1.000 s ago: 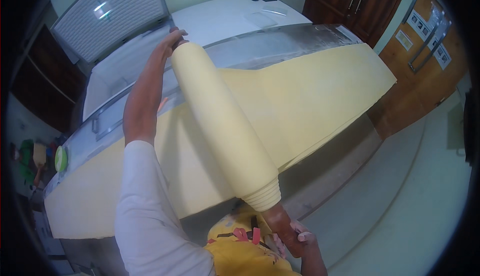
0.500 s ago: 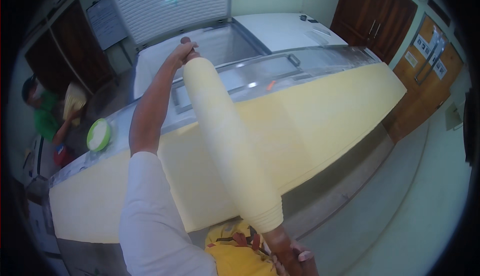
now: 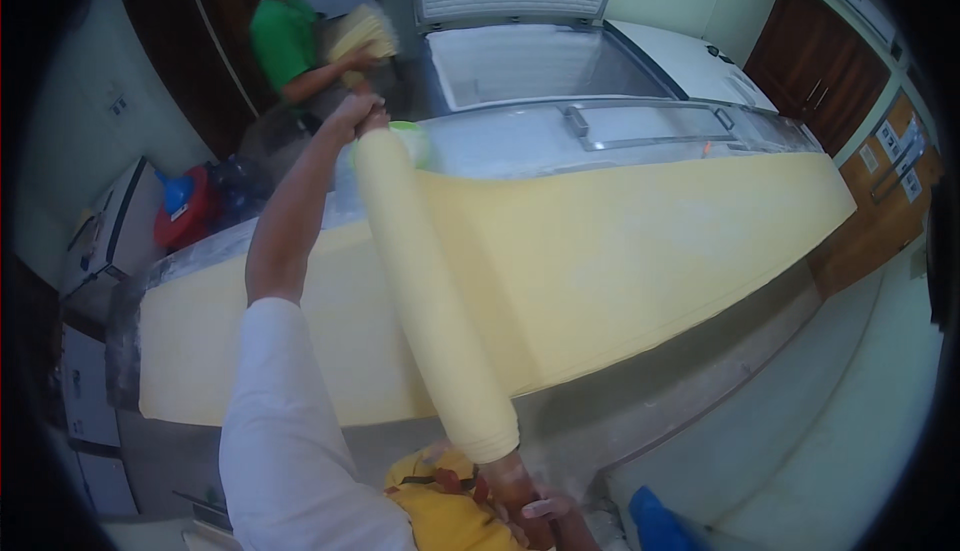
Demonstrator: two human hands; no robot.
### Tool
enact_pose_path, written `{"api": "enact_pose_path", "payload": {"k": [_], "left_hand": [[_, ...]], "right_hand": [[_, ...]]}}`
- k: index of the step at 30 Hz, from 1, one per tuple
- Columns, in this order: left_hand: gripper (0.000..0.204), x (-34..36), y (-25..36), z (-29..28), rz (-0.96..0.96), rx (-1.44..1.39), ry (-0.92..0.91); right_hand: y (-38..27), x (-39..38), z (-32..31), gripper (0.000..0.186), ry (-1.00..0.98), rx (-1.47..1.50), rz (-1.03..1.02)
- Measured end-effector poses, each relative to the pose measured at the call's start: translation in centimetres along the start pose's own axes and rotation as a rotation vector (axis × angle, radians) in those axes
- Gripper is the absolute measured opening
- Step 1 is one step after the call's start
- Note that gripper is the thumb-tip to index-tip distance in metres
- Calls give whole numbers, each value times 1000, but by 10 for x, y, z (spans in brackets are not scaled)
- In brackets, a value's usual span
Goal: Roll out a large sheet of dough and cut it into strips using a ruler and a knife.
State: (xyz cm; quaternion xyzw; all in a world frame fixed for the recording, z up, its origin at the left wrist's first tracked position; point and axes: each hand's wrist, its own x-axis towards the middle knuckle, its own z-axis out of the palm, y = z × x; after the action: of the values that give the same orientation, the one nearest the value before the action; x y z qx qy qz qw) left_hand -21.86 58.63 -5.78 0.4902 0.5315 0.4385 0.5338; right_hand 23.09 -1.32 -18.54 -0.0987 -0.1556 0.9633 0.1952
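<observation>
A long wooden rolling pin (image 3: 508, 483) lies slantwise across the table, wrapped in a thick roll of pale yellow dough (image 3: 425, 296). My left hand (image 3: 355, 118) is closed round its far end, arm stretched out. Near my body, my right hand (image 3: 548, 508) grips the bare wood at the near end, low in the picture. From the roll a smooth dough sheet (image 3: 640, 231) runs off to the right along the table. More flat dough (image 3: 230, 341) lies to the left, beneath my left arm.
Behind the table stands an open chest freezer (image 3: 540, 69) with its lid raised. A green-rimmed bowl (image 3: 408, 136) sits by the roll's far end. At far left, a person in a green shirt (image 3: 283, 46) carries a stack of yellow sheets (image 3: 362, 36). A red tub (image 3: 190, 213) stands left.
The roll has moved left along the table and looks thinner, with more dough lying flat to its right. My view has swung left. The person in green appears farther right in the picture.
</observation>
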Motion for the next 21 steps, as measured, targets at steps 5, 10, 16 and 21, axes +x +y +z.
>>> {"api": "enact_pose_path", "payload": {"k": [5,10,16,21], "left_hand": [[19,-50,-84,-100,-149,35,173],[19,-76,-179,-261,-184,11,75],[20,-111,-259,-425,-217,71,108],[21,-148,-286,-589,-246,175,142]], "right_hand": [[111,139,14,50,212,-195,-25],[234,301,-1,64,158,-251,210],[336,489,58,52,475,-381,305],[409,598,113,55,466,-444,432]]}}
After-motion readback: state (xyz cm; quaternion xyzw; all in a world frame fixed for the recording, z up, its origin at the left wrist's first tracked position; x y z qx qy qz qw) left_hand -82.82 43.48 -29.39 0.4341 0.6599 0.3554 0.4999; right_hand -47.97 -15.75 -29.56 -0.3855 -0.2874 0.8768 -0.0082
